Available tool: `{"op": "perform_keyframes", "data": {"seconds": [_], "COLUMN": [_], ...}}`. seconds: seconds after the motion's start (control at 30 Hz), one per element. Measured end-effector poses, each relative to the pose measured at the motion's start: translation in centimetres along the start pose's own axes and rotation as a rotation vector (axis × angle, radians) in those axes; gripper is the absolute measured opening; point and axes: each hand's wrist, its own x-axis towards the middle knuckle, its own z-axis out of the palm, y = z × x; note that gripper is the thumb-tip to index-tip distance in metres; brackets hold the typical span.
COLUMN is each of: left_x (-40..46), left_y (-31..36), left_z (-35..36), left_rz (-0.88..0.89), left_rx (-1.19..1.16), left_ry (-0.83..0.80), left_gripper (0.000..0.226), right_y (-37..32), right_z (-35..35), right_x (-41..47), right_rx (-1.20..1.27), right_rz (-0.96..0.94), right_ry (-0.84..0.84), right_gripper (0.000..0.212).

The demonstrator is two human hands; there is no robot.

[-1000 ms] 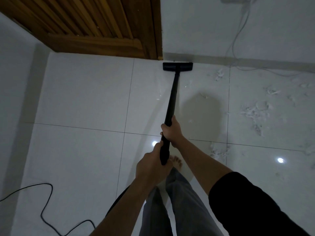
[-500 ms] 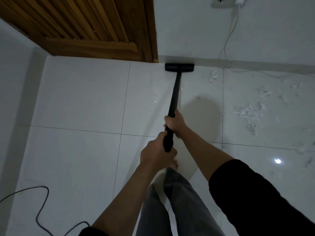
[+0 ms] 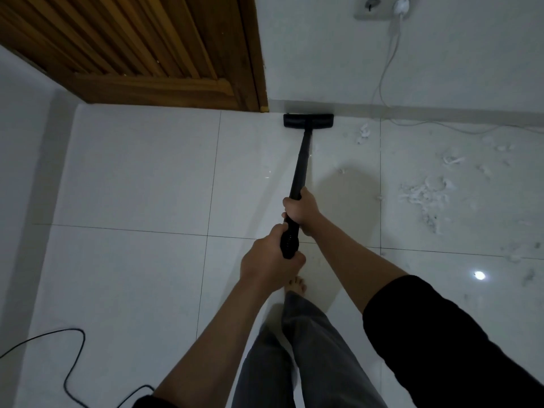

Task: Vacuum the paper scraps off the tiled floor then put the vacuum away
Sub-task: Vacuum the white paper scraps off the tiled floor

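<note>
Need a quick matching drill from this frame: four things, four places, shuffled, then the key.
Things:
1. nozzle
2. black cord
3. scraps
4. door

Places:
A. floor, lower left
B. top left, in the corner
C. against the wall's base, right of the door
D. tiles right of the wand

Pairs: 1-C, 2-A, 3-D, 4-B

Both hands grip the wand: right hand further down it, left hand nearer the person.

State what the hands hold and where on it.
Both hands grip the vacuum wand: the right hand on its shaft, the left hand lower, at its near end.
</note>
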Motion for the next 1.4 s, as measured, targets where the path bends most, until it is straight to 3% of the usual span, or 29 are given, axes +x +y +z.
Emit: {"op": "perform_keyframes", "data": {"seconds": [0.17,0.9,1.4], "left_x": [0.0,-0.1,-2.3], "left_y": [1.4,4.4,4.7], "left_z": [0.9,6.4,6.9], "left_rz": [0.059,0.145,0.187], "left_rx": [-0.013,-0.073,-0.054], "left_ry": [0.007,-0.062,-0.008], "left_gripper": [0.048,0.063,0.053], "right_y": [0.0,2.3,2.4], "right_z": [-1.9,-9.3,-9.1], "right_x": [-0.3,-0.5,-2.6], "right_rx": [-0.006,-0.078,-0.076], "right_rz": [-0.005,-0.020,-0.050], "right_ry": [0.017,0.100,0.053], "right_gripper": [0.019,0.020,0.014]}}
